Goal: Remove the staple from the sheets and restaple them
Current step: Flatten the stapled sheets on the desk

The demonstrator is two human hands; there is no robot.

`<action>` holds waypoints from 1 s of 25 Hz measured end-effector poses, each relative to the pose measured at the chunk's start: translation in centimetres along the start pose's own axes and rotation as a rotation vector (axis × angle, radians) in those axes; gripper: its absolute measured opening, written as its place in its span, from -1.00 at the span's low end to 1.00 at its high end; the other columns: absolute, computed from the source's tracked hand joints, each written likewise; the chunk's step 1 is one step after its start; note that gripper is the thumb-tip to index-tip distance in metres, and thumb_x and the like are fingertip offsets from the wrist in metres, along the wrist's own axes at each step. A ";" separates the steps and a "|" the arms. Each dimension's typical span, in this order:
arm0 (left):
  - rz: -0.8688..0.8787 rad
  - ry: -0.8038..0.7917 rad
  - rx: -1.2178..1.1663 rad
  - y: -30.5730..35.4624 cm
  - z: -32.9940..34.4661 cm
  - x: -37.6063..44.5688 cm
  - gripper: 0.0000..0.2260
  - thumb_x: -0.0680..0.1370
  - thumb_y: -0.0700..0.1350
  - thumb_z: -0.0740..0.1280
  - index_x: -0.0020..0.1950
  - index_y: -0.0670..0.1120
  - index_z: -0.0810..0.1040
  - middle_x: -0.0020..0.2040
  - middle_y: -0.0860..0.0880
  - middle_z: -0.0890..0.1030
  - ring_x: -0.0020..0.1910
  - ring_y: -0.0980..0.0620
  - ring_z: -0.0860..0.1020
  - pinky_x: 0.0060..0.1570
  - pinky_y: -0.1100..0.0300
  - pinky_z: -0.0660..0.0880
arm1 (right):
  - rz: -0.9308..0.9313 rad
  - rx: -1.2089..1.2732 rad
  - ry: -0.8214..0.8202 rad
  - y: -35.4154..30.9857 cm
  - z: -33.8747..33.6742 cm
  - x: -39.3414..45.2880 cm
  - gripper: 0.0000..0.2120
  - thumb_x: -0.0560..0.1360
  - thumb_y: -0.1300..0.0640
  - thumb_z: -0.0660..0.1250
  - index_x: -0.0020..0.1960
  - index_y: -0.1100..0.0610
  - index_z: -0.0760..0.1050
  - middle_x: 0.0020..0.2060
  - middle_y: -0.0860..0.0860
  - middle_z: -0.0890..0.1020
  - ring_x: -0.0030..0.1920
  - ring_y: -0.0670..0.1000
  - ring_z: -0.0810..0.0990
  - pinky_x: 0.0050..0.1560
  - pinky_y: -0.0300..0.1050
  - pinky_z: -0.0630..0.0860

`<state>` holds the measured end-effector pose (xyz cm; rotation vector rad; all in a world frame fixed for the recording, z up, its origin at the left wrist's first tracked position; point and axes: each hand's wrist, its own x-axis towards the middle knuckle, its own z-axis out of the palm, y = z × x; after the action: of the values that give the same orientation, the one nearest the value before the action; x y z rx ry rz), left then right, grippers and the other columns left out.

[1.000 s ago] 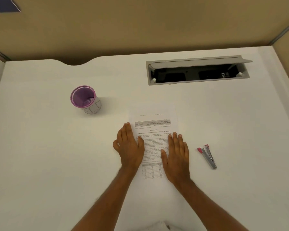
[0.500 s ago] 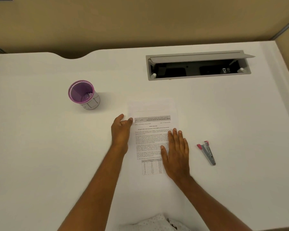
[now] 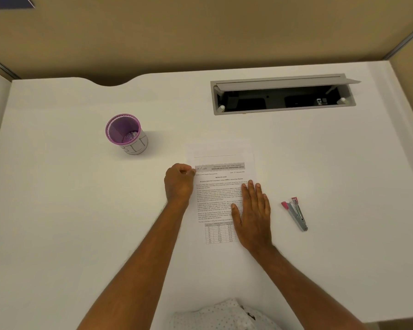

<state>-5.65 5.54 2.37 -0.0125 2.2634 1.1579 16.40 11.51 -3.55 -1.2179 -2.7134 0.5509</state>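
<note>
Two bare hands are out on the white surface (image 3: 57, 210) in front of us. Our right hand (image 3: 254, 216) lies flat, palm down and fingers spread, pressing on the right half of the stapled white printed sheets (image 3: 221, 186), so it has hold of nothing. Our left hand (image 3: 179, 183) is curled into a loose fist at the sheets' left edge near the top corner, its thumb and forefinger pinched together right at the paper margin; whether that grip has caught the staple or the paper itself is too small for us to tell. The sheets lie flat near the middle of the surface, text facing up, a table printed low on the page. To the right of our right hand, apart from it, a small silver stapler with pink ends (image 3: 296, 214) lies on its own. Up and to the left stands a purple-rimmed mesh cup (image 3: 126, 134). At the far right a grey cable hatch (image 3: 281, 94) stands open in the surface.
</note>
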 end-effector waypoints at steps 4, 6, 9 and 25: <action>-0.083 -0.001 -0.041 0.5 -0.5 0.8 -0.77 0.57 -0.09 0.45 0.19 -0.13 0.59 0.06 -0.01 0.62 0.01 -0.06 0.59 0.10 0.05 0.57 | -0.004 -0.001 0.007 -0.1 0.0 0.0 -0.39 0.69 -0.09 0.06 0.66 0.15 0.09 0.66 0.07 0.12 0.67 0.07 0.00 0.63 0.15 0.07; -0.102 -0.046 -0.085 0.5 -0.9 1.3 -0.87 0.57 -0.09 0.45 0.00 -0.14 0.62 -0.06 -0.06 0.66 -0.11 -0.08 0.59 -0.06 0.07 0.57 | -0.003 0.000 0.009 0.0 0.0 0.0 -0.39 0.69 -0.09 0.05 0.66 0.14 0.10 0.66 0.07 0.12 0.67 0.07 0.00 0.63 0.15 0.06; -0.070 -0.049 -0.037 0.4 -1.2 1.4 -0.83 0.58 -0.09 0.43 -0.18 -0.13 0.60 -0.21 -0.04 0.66 -0.21 -0.07 0.59 -0.20 0.14 0.53 | -0.004 0.002 0.008 0.0 0.0 0.0 -0.39 0.69 -0.09 0.06 0.66 0.13 0.09 0.66 0.06 0.11 0.67 0.06 -0.01 0.63 0.13 0.05; -0.107 -0.323 -0.509 2.3 -2.2 -6.5 -0.85 0.63 -0.03 0.38 0.01 -0.11 0.65 -0.12 -0.01 0.78 -0.22 0.02 0.76 -0.22 0.17 0.68 | 0.115 0.675 0.015 -10.6 -5.2 2.0 -0.43 0.54 -0.11 0.41 0.47 -0.03 0.31 0.48 -0.06 0.36 0.45 -0.03 0.34 0.35 -0.15 0.44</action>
<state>-1.99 3.70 8.42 -0.1341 1.6279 1.5240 8.90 7.98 5.15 -1.1585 -2.1436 1.3186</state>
